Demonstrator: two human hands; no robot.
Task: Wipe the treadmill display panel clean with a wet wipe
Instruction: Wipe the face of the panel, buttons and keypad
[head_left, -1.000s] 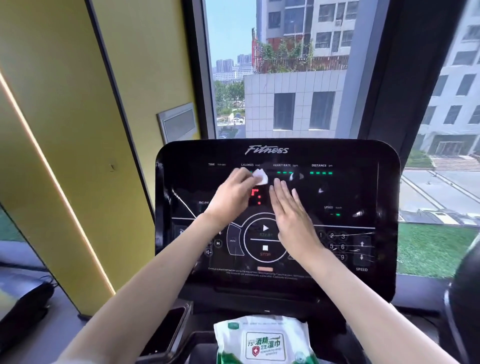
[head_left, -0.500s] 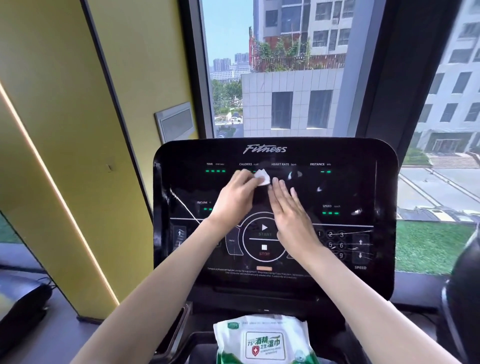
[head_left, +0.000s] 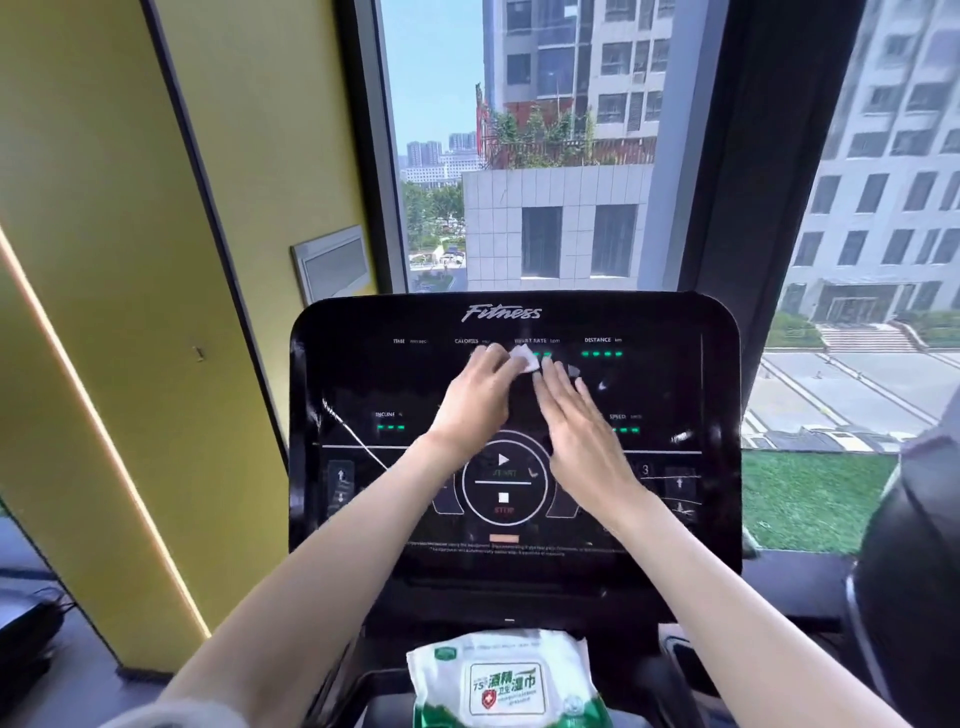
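On your far left is a yellow wall with a small grey plate fixed to it, near the window frame.

In front of you, filling the middle, stands the black treadmill display panel. It is lit, with small green readouts and a round start and stop control low at its centre.

Your left hand is up against the upper middle of the panel. Its fingers are curled, and they pinch a small white wet wipe. The wipe pokes out past your fingertips, against the glass under the heart rate label in the top row.

Just to the right of the wipe, your right hand lies flat on the panel. Its fingers are straight and close together, pointing up and left, and it holds nothing. The fingertips are very close to the wipe; whether they touch it is unclear.

Below the panel, between your forearms, a white and green pack of wipes sits on the treadmill's ledge.

To the right, through the window, are a grey building and a patch of grass.
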